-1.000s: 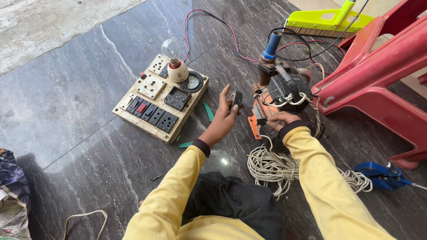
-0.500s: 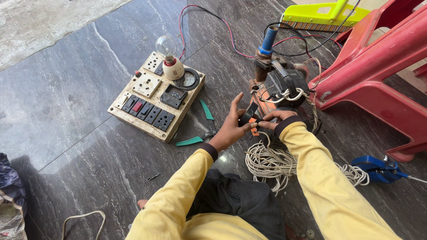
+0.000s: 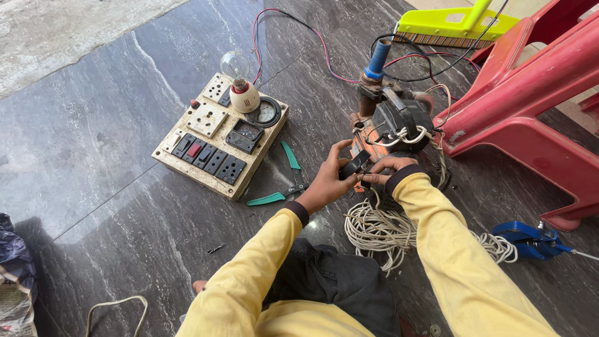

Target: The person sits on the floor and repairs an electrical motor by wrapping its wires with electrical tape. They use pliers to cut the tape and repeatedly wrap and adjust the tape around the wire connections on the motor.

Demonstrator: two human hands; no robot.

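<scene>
Both hands meet at the motor (image 3: 399, 128): left hand (image 3: 327, 181) and right hand (image 3: 380, 171) pinch a black part (image 3: 353, 166); keep fingers steady, clear of wires.

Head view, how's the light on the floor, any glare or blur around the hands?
Head view: daylight gives a soft sheen on the dark floor at left, no harsh glare; the switch board and bulb are sharp; left hand and right hand at the motor are clear, barely blurred; shadow falls under the red chair.

Long bright yellow sleeves with dark ribbed cuffs cover both arms, above dark grey trousers.
</scene>
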